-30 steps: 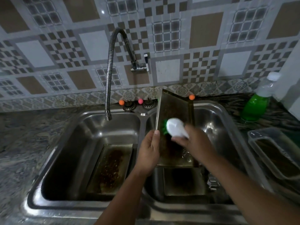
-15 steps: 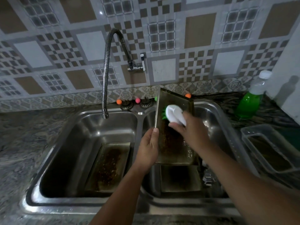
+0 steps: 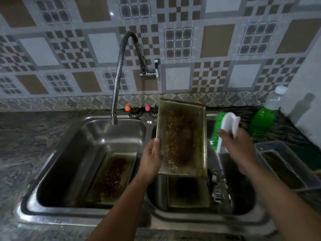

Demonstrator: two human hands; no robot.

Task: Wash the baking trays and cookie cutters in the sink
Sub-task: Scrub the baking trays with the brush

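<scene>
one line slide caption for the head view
Left hand tilts a crusted baking tray over the sink; right hand holds the scrub brush aside.

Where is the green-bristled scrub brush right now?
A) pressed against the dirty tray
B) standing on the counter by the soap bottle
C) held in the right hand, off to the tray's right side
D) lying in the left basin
C: the right hand grips the brush clear of the tray, which the left hand holds up.

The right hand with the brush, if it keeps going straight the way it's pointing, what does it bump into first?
Probably the green soap bottle. The right hand points up toward the back right, its brush leading, and the bottle stands on the counter there. Depth is unclear, so it might pass over it to the wall.
</scene>
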